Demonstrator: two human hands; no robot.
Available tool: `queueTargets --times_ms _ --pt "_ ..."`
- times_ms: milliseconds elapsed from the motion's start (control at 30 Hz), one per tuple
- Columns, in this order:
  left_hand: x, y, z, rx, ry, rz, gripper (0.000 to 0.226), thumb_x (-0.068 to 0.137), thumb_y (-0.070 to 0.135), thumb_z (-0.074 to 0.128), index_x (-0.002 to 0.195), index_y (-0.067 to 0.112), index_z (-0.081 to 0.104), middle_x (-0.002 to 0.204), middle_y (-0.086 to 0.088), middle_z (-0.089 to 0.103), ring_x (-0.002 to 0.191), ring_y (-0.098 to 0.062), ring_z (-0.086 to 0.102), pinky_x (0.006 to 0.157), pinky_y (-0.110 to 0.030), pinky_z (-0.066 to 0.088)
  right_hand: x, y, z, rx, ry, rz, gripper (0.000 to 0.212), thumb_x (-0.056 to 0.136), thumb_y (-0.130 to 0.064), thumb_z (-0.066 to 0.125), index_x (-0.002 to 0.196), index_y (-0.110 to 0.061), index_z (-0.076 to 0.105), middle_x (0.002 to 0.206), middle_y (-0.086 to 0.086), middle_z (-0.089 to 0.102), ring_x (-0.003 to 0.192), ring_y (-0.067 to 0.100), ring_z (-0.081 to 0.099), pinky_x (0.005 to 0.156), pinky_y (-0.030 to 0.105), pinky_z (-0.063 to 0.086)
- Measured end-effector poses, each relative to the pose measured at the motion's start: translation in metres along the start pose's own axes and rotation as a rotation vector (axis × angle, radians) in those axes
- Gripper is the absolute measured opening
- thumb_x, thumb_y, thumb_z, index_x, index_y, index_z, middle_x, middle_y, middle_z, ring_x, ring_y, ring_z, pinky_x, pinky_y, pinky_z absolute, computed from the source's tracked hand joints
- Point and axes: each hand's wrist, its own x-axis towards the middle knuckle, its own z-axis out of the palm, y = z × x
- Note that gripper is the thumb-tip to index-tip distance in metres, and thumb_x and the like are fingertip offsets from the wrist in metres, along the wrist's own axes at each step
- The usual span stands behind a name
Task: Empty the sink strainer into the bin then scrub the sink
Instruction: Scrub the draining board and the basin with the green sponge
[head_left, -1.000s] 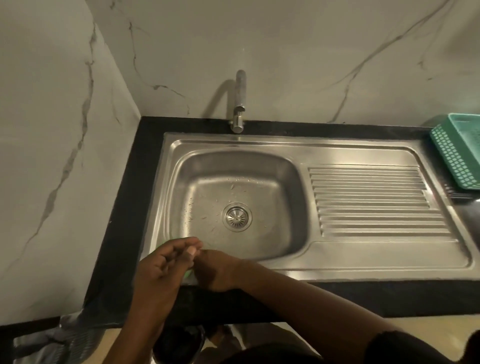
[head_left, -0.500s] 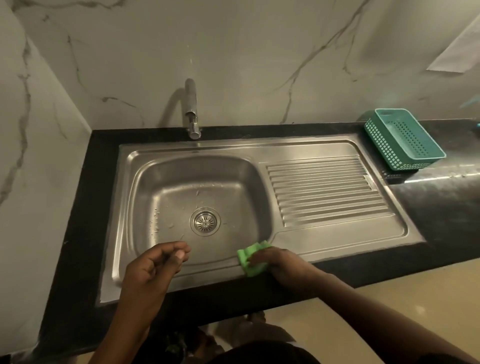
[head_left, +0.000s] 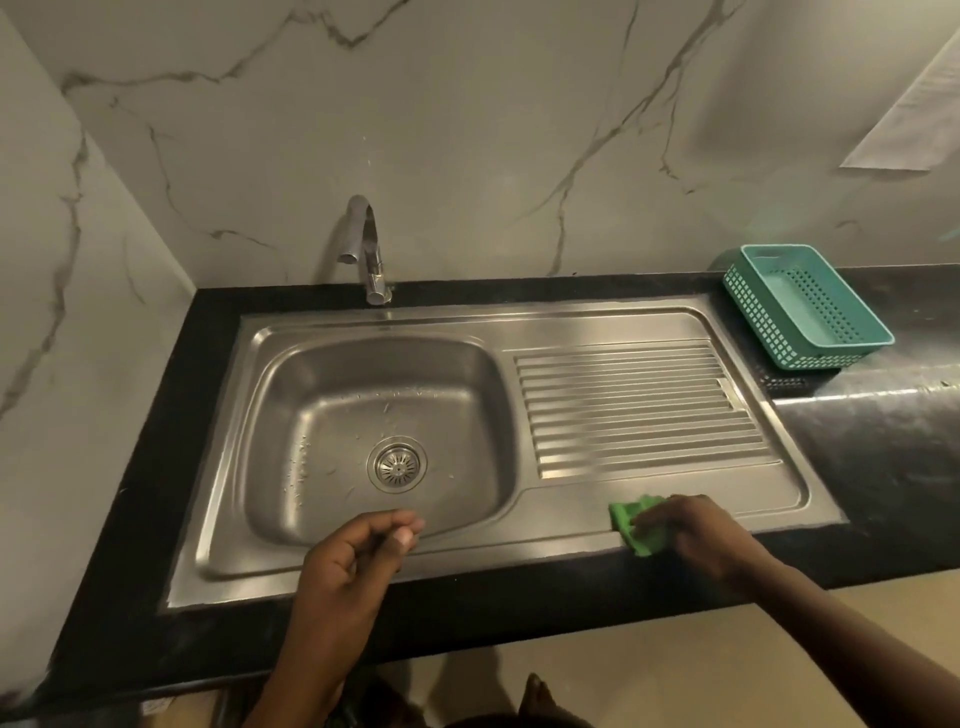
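Observation:
A stainless steel sink (head_left: 322, 415) is set in a black counter, with the round strainer (head_left: 397, 464) seated in its drain. Small specks and drops lie scattered across the basin floor. My right hand (head_left: 691, 535) presses a green scrub pad (head_left: 636, 525) onto the flat front strip of the drainboard, near the sink's front edge. My left hand (head_left: 353, 558) hovers over the front rim of the basin, fingers curled with thumb against fingertips and nothing visible in them.
A chrome tap (head_left: 366, 249) stands behind the basin. The ribbed drainboard (head_left: 634, 405) lies to the right. A teal plastic basket (head_left: 805, 306) sits on the black counter (head_left: 872, 457) at the far right. Marble walls close the back and left.
My hands, together at the front rim a second ago, have parted. The right hand slid the green pad to the right along the front strip. The view shifted right and up.

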Motion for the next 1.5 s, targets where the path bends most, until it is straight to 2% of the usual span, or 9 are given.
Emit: queueTargets --times_ms 100,233,433,567,767,1000,1233,1333,1500 --pt "-0.007 -0.004 0.031 0.007 0.009 -0.010 0.024 0.098 0.020 0.069 0.105 0.040 0.080 0.108 0.005 0.084 0.106 -0.011 0.078 0.096 -0.039 0.059 -0.003 0.003 -0.018 0.201 0.123 0.022 0.043 0.089 0.013 0.057 0.103 -0.020 0.082 0.113 0.002 0.078 0.110 0.023 0.069 0.100 0.042 0.053" --pt "-0.013 -0.010 0.076 0.035 -0.001 -0.025 0.026 0.096 0.019 0.073 0.106 0.042 0.080 0.110 0.007 0.083 0.109 -0.010 0.076 0.100 -0.045 0.060 -0.012 -0.027 -0.026 0.958 0.215 0.051 0.046 0.084 0.026 0.045 0.098 0.000 0.081 0.098 0.021 0.078 0.089 0.047 0.068 0.082 0.055 0.057" --pt "-0.016 -0.016 0.132 0.079 -0.048 -0.063 0.060 0.080 0.038 0.081 0.136 0.047 0.064 0.133 0.017 0.070 0.118 -0.012 0.072 0.097 -0.028 0.059 -0.030 -0.070 -0.010 1.717 -0.304 0.123 0.044 0.095 -0.003 0.044 0.132 0.006 0.065 0.128 0.033 0.067 0.110 0.046 0.066 0.095 0.054 0.057" --pt "-0.015 -0.019 0.151 0.090 -0.025 -0.100 0.053 0.088 0.025 0.083 0.138 0.031 0.064 0.131 0.013 0.072 0.122 -0.002 0.068 0.100 -0.023 0.056 -0.042 -0.072 0.006 1.697 -0.520 0.097 0.051 0.107 -0.038 0.045 0.138 -0.002 0.065 0.140 0.032 0.061 0.128 0.048 0.059 0.108 0.056 0.050" --pt "-0.004 -0.023 0.155 0.057 -0.011 -0.125 0.040 0.072 0.028 0.085 0.111 0.021 0.077 0.106 0.000 0.084 0.104 -0.020 0.079 0.087 -0.033 0.063 -0.038 -0.054 0.008 1.501 -0.405 0.052 0.067 0.082 -0.003 0.083 0.141 0.000 0.052 0.134 0.028 0.065 0.122 0.051 0.064 0.095 0.055 0.060" --pt "0.037 0.009 0.168 0.067 -0.149 -0.059 0.034 0.085 0.016 0.084 0.108 0.041 0.079 0.110 0.002 0.082 0.100 -0.017 0.078 0.076 -0.025 0.062 -0.026 -0.033 -0.002 1.409 -0.152 0.092 0.062 0.091 -0.073 0.054 0.142 -0.037 0.058 0.143 -0.010 0.065 0.132 0.014 0.062 0.112 0.052 0.046" --pt "0.071 0.051 0.186 0.194 -0.301 0.020 0.033 0.075 0.027 0.076 0.104 0.043 0.079 0.100 0.007 0.082 0.090 -0.013 0.077 0.073 -0.027 0.059 -0.014 -0.036 -0.015 1.065 0.062 -0.109 0.076 0.078 -0.047 0.088 0.143 -0.059 0.050 0.147 -0.040 0.047 0.140 -0.014 0.038 0.112 0.025 0.038" --pt "0.078 0.070 0.194 0.318 -0.470 0.069 0.033 0.078 0.025 0.070 0.104 0.044 0.078 0.103 0.011 0.079 0.088 -0.008 0.075 0.073 -0.030 0.060 -0.012 -0.035 -0.031 0.845 0.161 -0.172 0.068 0.081 -0.034 0.088 0.139 -0.051 0.057 0.157 -0.034 0.039 0.140 -0.016 0.036 0.112 0.019 0.033" --pt "0.092 0.098 0.212 0.400 -0.657 0.223 0.041 0.084 0.023 0.073 0.118 0.047 0.072 0.111 0.008 0.076 0.104 -0.013 0.074 0.088 -0.032 0.063 -0.017 -0.019 -0.061 0.825 0.119 -0.248 0.027 0.090 -0.028 0.081 0.113 -0.015 0.075 0.112 0.005 0.077 0.106 0.021 0.074 0.096 0.056 0.057"
